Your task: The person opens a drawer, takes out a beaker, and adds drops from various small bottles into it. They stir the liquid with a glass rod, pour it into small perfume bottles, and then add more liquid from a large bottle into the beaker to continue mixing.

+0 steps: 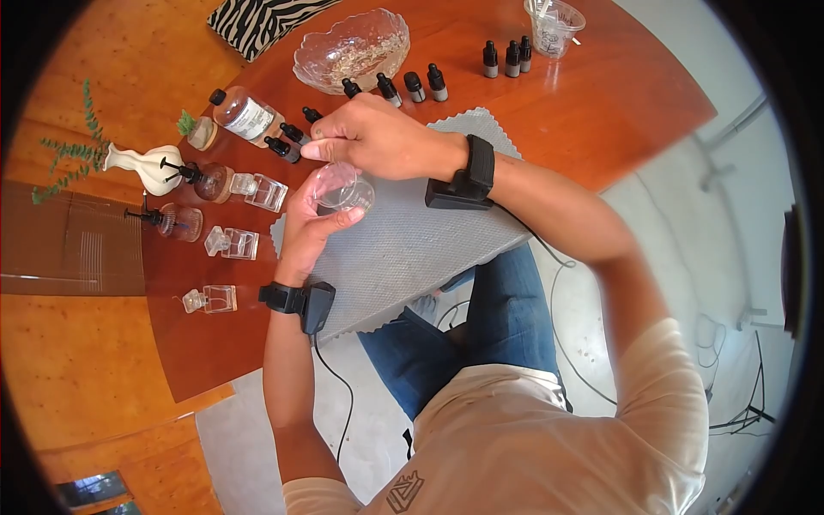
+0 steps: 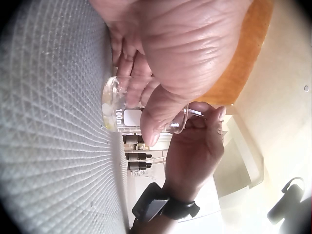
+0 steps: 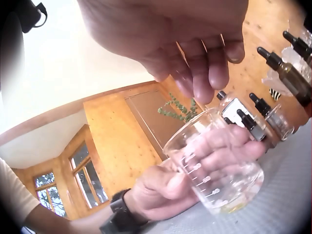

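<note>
My left hand is wrapped round the side of a clear glass beaker marked 100ml, thumb on the near side. The beaker sits low over the grey mat, with a little clear liquid and a yellow patch at its bottom. My right hand is bent over the beaker's rim. In the right wrist view its fingers hang down above the opening. A shiny sliver shows near its fingertips in the left wrist view, and I cannot tell whether they pinch anything.
Several dark dropper bottles stand beyond my hands, near a labelled bottle. A glass bowl and a plastic cup are at the back. On the left are perfume bottles, amber spray bottles and a white vase.
</note>
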The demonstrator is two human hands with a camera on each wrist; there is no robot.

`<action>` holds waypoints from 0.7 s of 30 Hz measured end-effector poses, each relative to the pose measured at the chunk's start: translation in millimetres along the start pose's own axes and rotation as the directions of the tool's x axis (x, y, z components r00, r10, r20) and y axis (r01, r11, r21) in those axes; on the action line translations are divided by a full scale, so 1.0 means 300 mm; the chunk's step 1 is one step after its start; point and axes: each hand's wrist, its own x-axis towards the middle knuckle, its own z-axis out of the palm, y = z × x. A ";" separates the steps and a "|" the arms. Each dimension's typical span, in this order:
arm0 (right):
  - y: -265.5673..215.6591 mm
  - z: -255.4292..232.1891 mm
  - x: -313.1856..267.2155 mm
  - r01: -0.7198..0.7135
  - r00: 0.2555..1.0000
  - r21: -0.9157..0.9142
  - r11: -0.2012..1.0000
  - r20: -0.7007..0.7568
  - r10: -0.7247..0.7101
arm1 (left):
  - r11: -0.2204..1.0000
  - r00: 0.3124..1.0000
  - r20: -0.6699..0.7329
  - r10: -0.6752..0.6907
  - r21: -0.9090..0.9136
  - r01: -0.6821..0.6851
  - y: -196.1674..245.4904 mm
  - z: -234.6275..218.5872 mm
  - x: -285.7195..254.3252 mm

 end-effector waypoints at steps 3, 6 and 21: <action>0.013 -0.004 0.003 -0.022 0.997 0.137 0.990 0.070 0.012 | 1.000 0.999 0.029 -0.027 0.012 0.026 -0.005 -0.010 0.002; 0.009 0.004 0.009 -0.053 0.992 0.245 0.968 0.127 0.022 | 0.999 0.999 0.021 -0.037 0.016 0.037 -0.027 -0.022 -0.001; -0.015 -0.021 0.004 0.033 0.999 0.034 0.999 0.014 -0.033 | 0.999 1.000 0.006 -0.016 0.036 0.016 -0.011 -0.011 0.006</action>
